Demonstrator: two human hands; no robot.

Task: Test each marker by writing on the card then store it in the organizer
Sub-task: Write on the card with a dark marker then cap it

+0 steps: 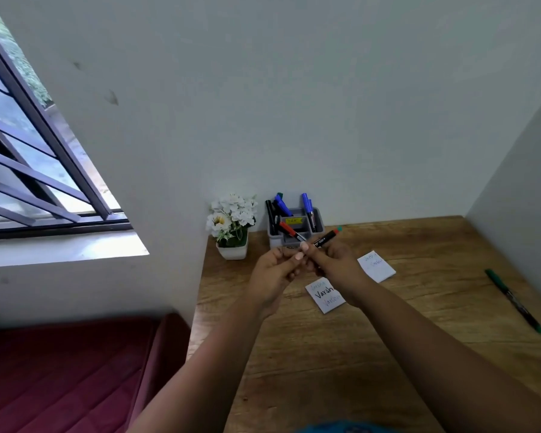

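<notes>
Both hands meet above the wooden table [388, 354], in front of the grey organizer [318, 227]. My right hand [338, 264] grips a black marker with a red end [325, 238] that points up and to the right. My left hand [274, 270] has curled fingers and pinches the marker's near end, thumb against thumb. A second red-capped marker [289, 230] lies slanted at the organizer's front; I cannot tell whether a finger touches it. Several blue and black markers [306, 207] stand in the organizer. A white card with writing [325, 295] lies under my hands.
Another written card [377, 266] lies to the right. A green marker [512, 300] rests near the table's right edge. A white flower pot [231, 229] stands left of the organizer. Walls close the back and right; a window and a maroon mattress [60, 370] are at the left.
</notes>
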